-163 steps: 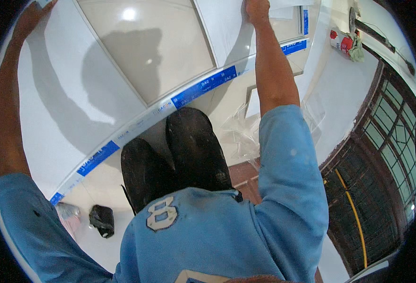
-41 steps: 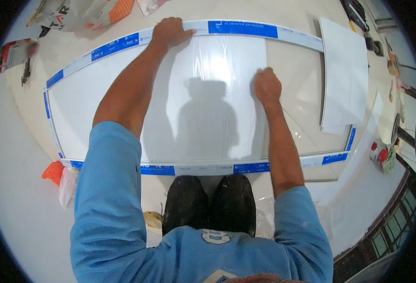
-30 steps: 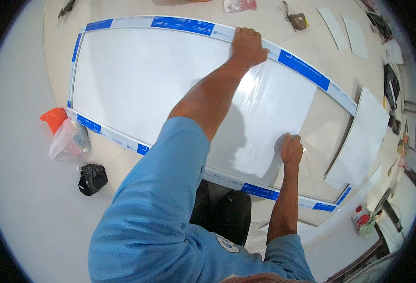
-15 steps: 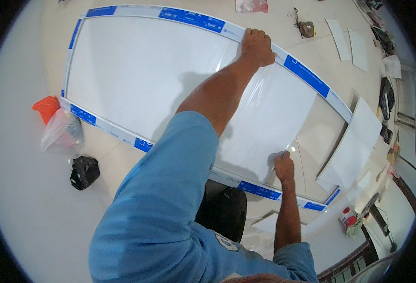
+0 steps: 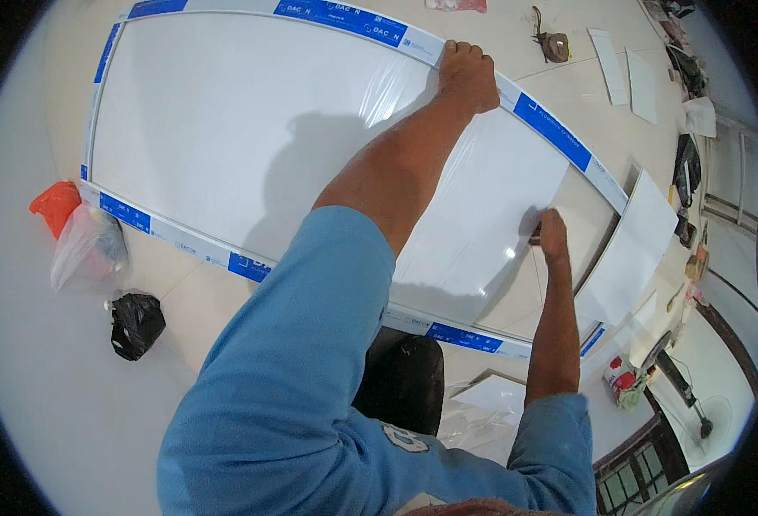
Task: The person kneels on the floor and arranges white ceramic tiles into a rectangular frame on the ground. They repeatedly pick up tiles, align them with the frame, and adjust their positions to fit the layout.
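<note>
A long rectangular frame (image 5: 191,245) with white-and-blue protective tape lies before me, with a glossy white panel (image 5: 190,112) filling most of it. My left hand (image 5: 469,77) is closed over the frame's far rail, its fingers wrapped round the edge. My right hand (image 5: 554,234) is closed at the panel's right edge, inside the frame's right end. What its fingers hold, if anything, is hidden; a small dark patch shows at the fingertips. Wrinkled clear film shows on the panel between the hands. Tiled floor shows through the frame's right end.
A white board (image 5: 628,254) leans over the frame's right end. Orange (image 5: 55,206), clear (image 5: 89,248) and black (image 5: 136,325) plastic bags sit at left. Two white strips (image 5: 607,67) and a small brown pouch (image 5: 553,46) lie beyond the far rail. A fan (image 5: 713,417) stands at lower right.
My right hand has moved away from the near rail, up along the panel's right edge. My left hand keeps its hold on the far rail. The whole view has shifted slightly.
</note>
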Available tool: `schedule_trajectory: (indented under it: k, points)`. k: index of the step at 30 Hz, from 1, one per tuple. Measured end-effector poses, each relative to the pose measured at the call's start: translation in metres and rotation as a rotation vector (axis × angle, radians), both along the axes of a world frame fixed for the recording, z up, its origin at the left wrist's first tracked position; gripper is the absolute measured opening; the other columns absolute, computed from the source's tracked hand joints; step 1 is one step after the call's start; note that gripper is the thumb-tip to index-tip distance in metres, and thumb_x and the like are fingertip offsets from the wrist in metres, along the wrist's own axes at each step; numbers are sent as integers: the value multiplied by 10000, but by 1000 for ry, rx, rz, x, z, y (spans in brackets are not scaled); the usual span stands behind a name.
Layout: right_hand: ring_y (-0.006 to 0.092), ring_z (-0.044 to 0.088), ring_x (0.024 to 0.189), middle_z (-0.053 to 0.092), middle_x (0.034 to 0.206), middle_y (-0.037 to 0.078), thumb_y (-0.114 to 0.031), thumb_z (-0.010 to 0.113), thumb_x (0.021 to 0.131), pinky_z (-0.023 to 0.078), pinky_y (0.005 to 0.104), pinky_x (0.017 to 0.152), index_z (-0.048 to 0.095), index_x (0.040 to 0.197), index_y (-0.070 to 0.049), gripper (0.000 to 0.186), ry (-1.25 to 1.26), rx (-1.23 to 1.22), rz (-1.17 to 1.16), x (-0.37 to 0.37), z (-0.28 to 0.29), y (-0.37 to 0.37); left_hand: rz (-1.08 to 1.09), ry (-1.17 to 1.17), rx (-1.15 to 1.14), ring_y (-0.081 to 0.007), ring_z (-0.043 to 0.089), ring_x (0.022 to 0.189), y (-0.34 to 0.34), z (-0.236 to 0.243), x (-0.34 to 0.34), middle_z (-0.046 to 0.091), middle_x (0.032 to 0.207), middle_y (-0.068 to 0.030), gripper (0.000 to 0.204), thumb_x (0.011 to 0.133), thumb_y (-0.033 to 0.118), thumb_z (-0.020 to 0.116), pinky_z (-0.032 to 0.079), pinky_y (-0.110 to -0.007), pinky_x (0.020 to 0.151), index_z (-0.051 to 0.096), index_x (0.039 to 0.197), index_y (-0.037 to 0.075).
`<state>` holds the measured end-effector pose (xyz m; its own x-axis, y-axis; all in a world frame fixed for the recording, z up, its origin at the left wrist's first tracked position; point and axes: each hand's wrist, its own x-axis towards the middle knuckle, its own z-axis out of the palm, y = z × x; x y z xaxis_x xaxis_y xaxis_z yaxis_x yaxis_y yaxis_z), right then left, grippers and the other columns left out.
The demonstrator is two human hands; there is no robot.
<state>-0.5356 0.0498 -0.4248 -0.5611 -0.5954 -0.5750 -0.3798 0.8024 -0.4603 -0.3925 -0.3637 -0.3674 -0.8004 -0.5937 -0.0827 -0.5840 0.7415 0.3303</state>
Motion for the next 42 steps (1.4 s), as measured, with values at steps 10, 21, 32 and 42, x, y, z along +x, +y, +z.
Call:
schedule_trajectory:
  k: [10,21,32,42]
  points:
    - [387,687,993,675,989,204,-213,560,951,575,499,835,665,980,-48,197,420,246,637,10,34,-39,4,-46,28,-308,572,1251,1,2,-10,694,1229,-128,432,906,380,686,335,-522,1106,768,1204,79]
    - [412,689,906,699,1017,254,-224,532,960,556,513,848,691,965,8,281,132,184,542,-10,34,-46,121,-31,-11,-363,523,1350,36,-4,-34,684,1305,-155,396,910,295,656,201,-596,1231,772,1219,75]
    - [162,671,647,666,731,74,-355,496,1085,527,316,593,590,901,-53,365,-562,-315,-193,-29,10,-9,64,-47,-27,-386,537,1347,120,-4,-108,647,1333,-196,555,917,569,684,222,-657,1219,751,1266,143]
    - [359,698,965,716,997,202,-281,538,1022,559,482,874,692,992,-25,300,87,-291,316,-23,-3,-15,14,-106,-147,-399,623,1237,115,-18,-121,700,1237,-212,629,865,649,694,400,-597,1120,780,1171,107]
